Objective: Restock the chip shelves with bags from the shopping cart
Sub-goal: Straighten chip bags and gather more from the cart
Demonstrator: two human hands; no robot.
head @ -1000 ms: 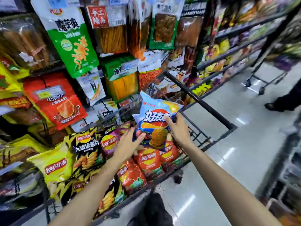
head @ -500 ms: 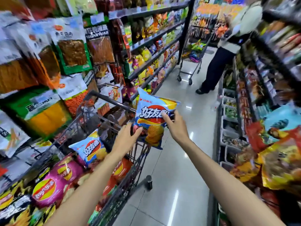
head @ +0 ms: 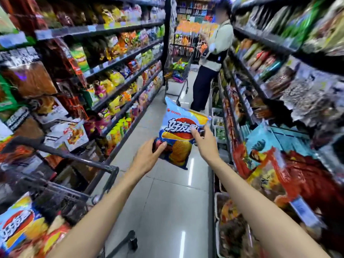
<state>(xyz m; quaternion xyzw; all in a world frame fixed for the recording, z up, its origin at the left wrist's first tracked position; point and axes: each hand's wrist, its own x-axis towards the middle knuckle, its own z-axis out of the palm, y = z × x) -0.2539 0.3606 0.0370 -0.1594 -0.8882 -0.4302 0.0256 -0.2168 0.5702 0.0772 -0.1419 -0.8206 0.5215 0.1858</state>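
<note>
Two shelf runs flank the aisle: left shelves (head: 119, 58) and right shelves (head: 264, 75), both packed w/ snack bags, much of it motion-blurred. Floor (head: 167, 202) is glossy tile, lamp glare down the centre. Cart (head: 78, 161) sits at the lower left, handle bar across its near edge; more chip bags lie in its basket, incl. a blue one (head: 16, 226) at the bottom left corner of view. A 2nd person (head: 210, 64) stands at the far end of the aisle beside another cart (head: 178, 71), close to the right shelves.

Task item: blue chip bag (head: 178, 135), held in the air over the floor mid-aisle, clear of the cart, apart from both shelf runs, tilted w/ top corner to the left.

Grip state: right hand (head: 204, 144) pinches the bag's right edge approx. mid-height, thumb on the front. Left hand (head: 147, 157) has fingers curled onto the bag's lower left edge; looks like a light hold, more support than clamp.

Step in hand, in my judgement: carry from cart to shelf slot; slot not yet identifiable in this view.

Recs:
- Find matching blue bags on a shelf before reaching; don't mis-face.
- Hold by edges/seams only. Bag is air-filled, contents brittle; squeezing the middle would crush chips.
- Set it upright, label out, bottom edge on the shelf board, behind the front lip.
- Mind hanging packs at the right shelves' front edge; easy to knock.
</note>
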